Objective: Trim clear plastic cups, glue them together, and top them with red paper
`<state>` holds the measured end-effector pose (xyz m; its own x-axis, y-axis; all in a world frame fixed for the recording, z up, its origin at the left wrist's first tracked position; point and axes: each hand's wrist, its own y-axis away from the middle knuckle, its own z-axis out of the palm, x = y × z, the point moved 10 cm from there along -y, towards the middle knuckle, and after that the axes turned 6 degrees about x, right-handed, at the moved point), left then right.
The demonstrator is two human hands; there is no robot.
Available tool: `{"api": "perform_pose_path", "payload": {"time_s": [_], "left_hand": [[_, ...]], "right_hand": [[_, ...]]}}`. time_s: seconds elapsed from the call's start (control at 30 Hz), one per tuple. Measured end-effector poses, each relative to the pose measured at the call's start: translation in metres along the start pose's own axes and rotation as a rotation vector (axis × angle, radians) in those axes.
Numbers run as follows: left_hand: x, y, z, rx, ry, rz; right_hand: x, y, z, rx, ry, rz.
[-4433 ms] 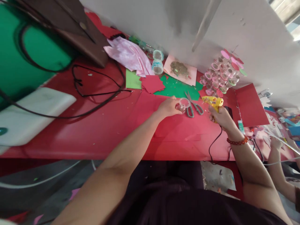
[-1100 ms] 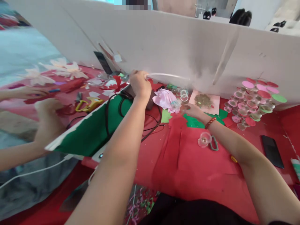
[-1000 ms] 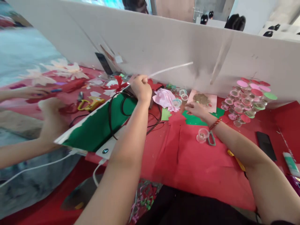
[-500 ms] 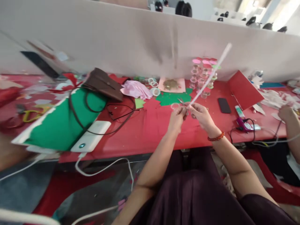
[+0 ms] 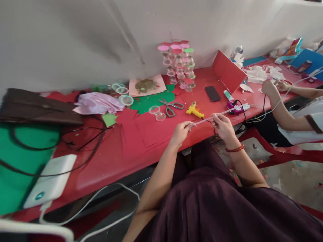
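Note:
My left hand (image 5: 181, 131) pinches one end of a long clear glue stick (image 5: 228, 111). My right hand (image 5: 223, 126), with a red bead bracelet at the wrist, grips the same stick a little further along. The stick runs out to the right over the red table's (image 5: 141, 141) front edge. A yellow glue gun (image 5: 193, 110) lies on the table just behind my hands. Grey-handled scissors (image 5: 172, 106) and two small clear cups (image 5: 157, 113) lie left of the gun.
A tower of clear cups with pink, red and green discs (image 5: 178, 64) stands at the white wall. A black phone (image 5: 212, 93), a folded red card (image 5: 227, 71), green paper, pink cloth (image 5: 97, 103), a brown bag (image 5: 35, 107) and cables lie around. Another person's hands (image 5: 268, 87) work at the right.
My left hand fetched the glue stick from the far left and brought it in front of me. Both hands now hold it, lowered from upright to nearly level. My view turned right.

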<state>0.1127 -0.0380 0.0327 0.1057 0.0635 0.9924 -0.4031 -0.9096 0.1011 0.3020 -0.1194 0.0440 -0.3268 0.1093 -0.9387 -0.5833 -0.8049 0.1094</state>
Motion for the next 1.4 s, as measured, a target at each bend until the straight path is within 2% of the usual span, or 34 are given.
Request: {"api": "perform_pose_path", "payload": {"time_s": [0.17, 0.27, 0.37, 0.43, 0.5, 0.53, 0.63, 0.67, 0.7, 0.73, 0.8, 0.87, 0.9, 0.93, 1.0, 1.07, 1.13, 1.23, 1.33, 1.4], "left_hand": [[0.011, -0.001, 0.034, -0.104, -0.106, 0.070], [0.016, -0.001, 0.059, -0.152, -0.204, 0.126], [0.029, 0.001, 0.086, -0.199, -0.380, 0.243], [0.038, 0.006, 0.107, -0.233, -0.517, 0.321], [0.047, 0.014, 0.130, -0.265, -0.645, 0.389], [0.051, 0.019, 0.142, -0.278, -0.706, 0.425], [0.054, 0.035, 0.181, -0.360, -0.860, 0.501], [0.053, 0.042, 0.197, -0.408, -0.899, 0.536], [0.050, 0.049, 0.213, -0.472, -0.930, 0.571], [0.046, 0.056, 0.229, -0.524, -0.954, 0.601], [0.036, 0.070, 0.256, -0.605, -0.979, 0.653], [0.028, 0.081, 0.275, -0.654, -0.949, 0.673], [0.022, 0.085, 0.280, -0.664, -0.939, 0.662], [0.018, 0.086, 0.283, -0.660, -0.930, 0.647], [0.010, 0.087, 0.280, -0.647, -0.924, 0.618], [0.005, 0.086, 0.274, -0.669, -0.897, 0.614], [0.007, 0.082, 0.265, -0.680, -0.842, 0.623], [0.019, 0.068, 0.248, -0.628, -0.739, 0.589], [0.034, 0.055, 0.230, -0.587, -0.633, 0.516], [0.048, 0.047, 0.213, -0.516, -0.576, 0.494]], "right_hand": [[-0.020, 0.002, -0.077, 0.159, -0.095, -0.010], [-0.028, 0.011, -0.135, 0.278, -0.158, -0.001], [-0.021, 0.024, -0.198, 0.393, -0.165, 0.057], [-0.013, 0.040, -0.250, 0.547, -0.056, 0.085], [-0.011, 0.069, -0.308, 0.796, 0.245, 0.111], [-0.008, 0.084, -0.330, 0.872, 0.310, 0.120], [-0.006, 0.121, -0.369, 0.982, 0.443, 0.107], [-0.009, 0.128, -0.373, 0.992, 0.550, 0.084], [-0.019, 0.130, -0.367, 0.961, 0.797, 0.026], [-0.025, 0.127, -0.352, 0.889, 1.040, -0.033], [-0.021, 0.109, -0.301, 0.615, 1.355, -0.200], [-0.006, 0.095, -0.246, 0.373, 1.425, -0.378], [0.001, 0.091, -0.224, 0.304, 1.393, -0.449], [0.008, 0.087, -0.207, 0.265, 1.332, -0.506], [0.021, 0.084, -0.192, 0.285, 1.238, -0.567], [0.032, 0.084, -0.194, 0.341, 1.268, -0.583], [0.047, 0.082, -0.211, 0.362, 1.372, -0.514], [0.076, 0.081, -0.257, 0.325, 1.538, -0.223], [0.082, 0.102, -0.296, 0.352, 1.597, -0.095], [0.079, 0.124, -0.319, 0.399, 1.630, -0.034]]}}
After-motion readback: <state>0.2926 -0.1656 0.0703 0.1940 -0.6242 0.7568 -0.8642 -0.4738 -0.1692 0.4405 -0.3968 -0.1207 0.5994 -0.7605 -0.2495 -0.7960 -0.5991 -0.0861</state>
